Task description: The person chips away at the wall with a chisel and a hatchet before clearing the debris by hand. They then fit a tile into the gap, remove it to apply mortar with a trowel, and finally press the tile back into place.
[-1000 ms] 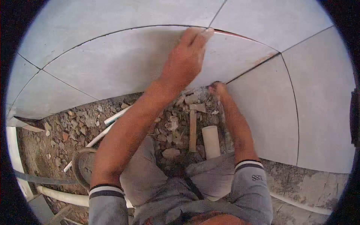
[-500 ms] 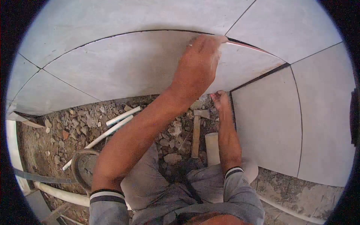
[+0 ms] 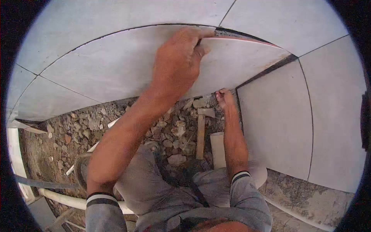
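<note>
Over the rubble bed (image 3: 77,127), the large floor tile (image 3: 108,65) is held tilted. Its far edge is clamped by the left hand (image 3: 177,63) and its near right corner is seemingly pinched by the right hand (image 3: 225,98). It is judged heavy, stiff and brittle, so opposite edges are best gripped.

Soft, even daylight fills the view, bright on the pale floor tiles (image 3: 301,116) with no glare. A faint shadow lies on the raised tile (image 3: 116,65) beside the left hand (image 3: 176,65), and the rubble (image 3: 77,127) at lower left is dimmer. The fisheye lens bows straight tile joints into arcs (strongest toward the edges), and black corners ring the frame. The whole view is slightly soft.
</note>
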A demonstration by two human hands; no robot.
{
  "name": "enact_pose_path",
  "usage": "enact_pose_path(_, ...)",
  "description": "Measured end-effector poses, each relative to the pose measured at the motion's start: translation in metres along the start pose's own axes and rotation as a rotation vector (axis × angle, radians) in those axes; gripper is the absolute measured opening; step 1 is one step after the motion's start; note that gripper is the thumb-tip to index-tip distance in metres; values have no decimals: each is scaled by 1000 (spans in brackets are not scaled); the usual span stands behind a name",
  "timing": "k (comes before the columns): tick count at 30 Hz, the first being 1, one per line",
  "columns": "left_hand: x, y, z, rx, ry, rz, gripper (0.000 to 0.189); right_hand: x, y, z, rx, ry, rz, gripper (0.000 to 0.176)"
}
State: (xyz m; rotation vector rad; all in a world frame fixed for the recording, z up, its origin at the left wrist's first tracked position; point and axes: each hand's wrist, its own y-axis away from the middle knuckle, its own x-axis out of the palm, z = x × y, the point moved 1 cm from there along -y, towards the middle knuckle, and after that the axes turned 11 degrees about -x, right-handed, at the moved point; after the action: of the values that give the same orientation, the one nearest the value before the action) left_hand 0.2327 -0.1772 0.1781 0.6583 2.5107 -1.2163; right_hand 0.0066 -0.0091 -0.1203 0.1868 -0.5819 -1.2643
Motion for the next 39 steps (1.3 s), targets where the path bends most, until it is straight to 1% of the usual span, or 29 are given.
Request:
enact_pose_path(1,0,0,-1,-21,3,-1,25,-4,-2,0,-1,2,-2,3)
enact_pose_path(3,1,-1,-3,-18,4,-18,23,-5,-8,-2,40,-64,86,3)
enact_pose_path(4,1,-1,-3,-20,4,-30,21,-7,-12,-3,43,-64,89,3)
enact_pose_path(7,7,-1,2,23,92,-68,22,-10,-14,-1,65,14,136,5)
enact_pose_path(8,10,1,1,18,92,-61,22,-7,-13,-2,65,-48,103,6)
enact_pose_path(9,15,1,-4,67,58,-63,24,-5,-14,-2,62,-108,75,6)
enact_pose_path(10,18,1,-9,117,22,-71,25,-5,-17,-6,62,-106,80,6)
enact_pose_path(11,19,1,-13,118,17,-76,25,-3,-18,-11,51,-181,96,6)
enact_pose_path(12,20,2,-18,110,82,-54,25,0,-16,-13,43,-257,112,5)
enact_pose_path(13,19,2,-20,102,147,-29,26,1,-15,-14,46,-258,117,5)
enact_pose_path(15,13,-1,-17,134,110,-57,25,3,-11,-13,39,-86,175,4)
enact_pose_path(16,10,-1,-16,162,82,-86,24,5,-9,-12,42,-87,173,4)
enact_pose_path(17,5,-1,-15,161,82,-84,24,8,-7,-13,36,-131,117,4)
enact_pose_path(18,-2,-1,-17,115,62,-42,23,10,-3,-12,30,-174,61,4)
enact_pose_path(19,-7,0,-17,69,41,1,22,13,6,-7,33,-172,59,4)
enact_pose_path(21,-13,1,-13,53,78,-22,23,18,21,3,-51,-28,86,4)
enact_pose_path(23,-21,2,-12,42,116,-42,24,16,22,-4,-38,-64,80,4)
enact_pose_path(25,-31,2,-12,-96,207,-55,18,19,29,-8,-21,-97,79,5)
enact_pose_path(28,-51,-2,-8,-78,105,-66,16,29,52,-26,40,-100,106,6)
enact_pose_path(29,-60,-2,-10,-88,74,-60,16,34,60,-29,19,-122,119,6)
enact_pose_path(30,-68,-4,-13,-288,210,51,29,36,68,-35,2,-147,132,7)
enact_pose_path(31,-81,-10,-6,-387,263,101,36,31,67,-49,32,-156,149,7)
enact_pose_path(32,-94,-15,2,-489,312,146,43,22,58,-66,-256,211,339,7)
enact_pose_path(33,-118,-31,28,-413,432,529,40,27,63,-73,-130,0,307,7)
enact_pose_path(34,-124,-30,34,-373,484,717,39,32,68,-80,-7,-208,251,8)
enact_pose_path(35,-131,-29,39,-336,530,906,37,38,72,-88,3,-218,269,8)
enact_pose_path(37,-116,-5,44,-296,2,188,18,35,79,-111,73,-231,266,11)
enact_pose_path(38,-121,-3,46,-296,-13,185,18,34,82,-124,82,-237,278,11)
enact_pose_path(39,-127,-1,49,-311,-8,190,18,34,84,-137,-129,89,479,8)
